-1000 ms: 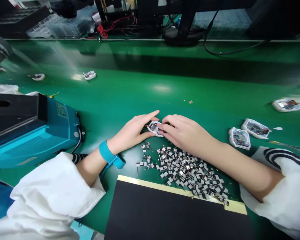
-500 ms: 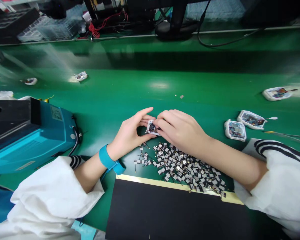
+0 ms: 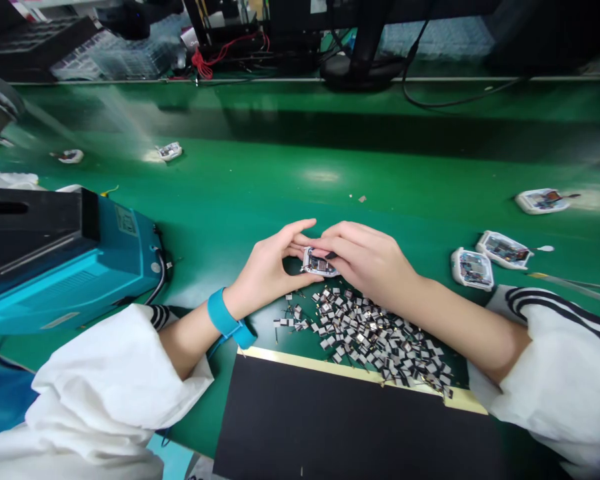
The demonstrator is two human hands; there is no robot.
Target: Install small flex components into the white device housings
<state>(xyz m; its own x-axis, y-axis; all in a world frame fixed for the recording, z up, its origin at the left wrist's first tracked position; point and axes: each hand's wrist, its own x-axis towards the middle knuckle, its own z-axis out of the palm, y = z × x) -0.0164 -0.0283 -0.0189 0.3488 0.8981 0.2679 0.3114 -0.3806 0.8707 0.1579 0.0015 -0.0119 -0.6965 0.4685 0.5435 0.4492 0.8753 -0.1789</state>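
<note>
Compared with the view half a second earlier, the small white-framed circuit module (image 3: pixel 318 263) sits a little further right and is turned, so it shows wider and flatter, with its long side running across the view. The left hand (image 3: pixel 273 263), with a blue anti-static wrist strap (image 3: pixel 223 315) at its wrist, and the right hand (image 3: pixel 370 257) meet around it just above the pile of small black-and-silver parts (image 3: pixel 367 337). The right hand's fingers (image 3: pixel 337 240) curl over the module's top and far edge, while the left hand's fingers (image 3: pixel 300 241) reach in from the left along its far side and the thumb lies near its lower edge. Both hands are closed on the module, which lies between them with its circuit board partly visible. The green desk (image 3: pixel 300 173) carries three more white-framed modules (image 3: pixel 473 269) to the right, with tweezers (image 3: pixel 575 285) beside them. A black board with a pale yellow edge (image 3: pixel 330 427) lies just below the pile, and a blue machine (image 3: pixel 65 263) stands to the left.
</note>
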